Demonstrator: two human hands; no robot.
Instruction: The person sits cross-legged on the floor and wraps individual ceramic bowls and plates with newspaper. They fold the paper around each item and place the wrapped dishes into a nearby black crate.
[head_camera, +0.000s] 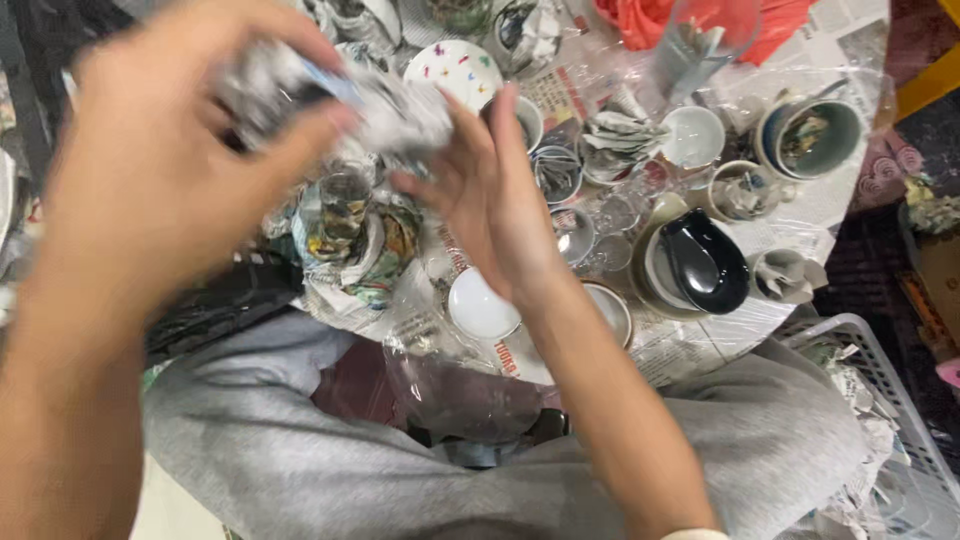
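1. The left hand is raised close to the camera and blurred, its fingers curled around one end of a crumpled grey-and-white newspaper-wrapped bundle, thumb pressed onto the paper.
2. The bundle hangs in the air between the two hands, above the bench, which is covered in newsprint and clear plastic film.
3. The right hand stands upright beside it, fingers spread and straight, fingertips touching the bundle's right end; the forearm slants down toward the lower right.
4. Below the bundle, a clear drinking glass is stuffed with colourful crumpled paper.
5. A small plain white bowl sits near the right wrist; it looks empty.
6. Further right, a round beige bowl holds a glossy black spoon-shaped dish.
7. A white cup behind it looks empty.
8. At the far right, a grey-green round bowl contains crumpled paper.
9. A white plastic slatted basket at the lower right holds shredded newspaper.
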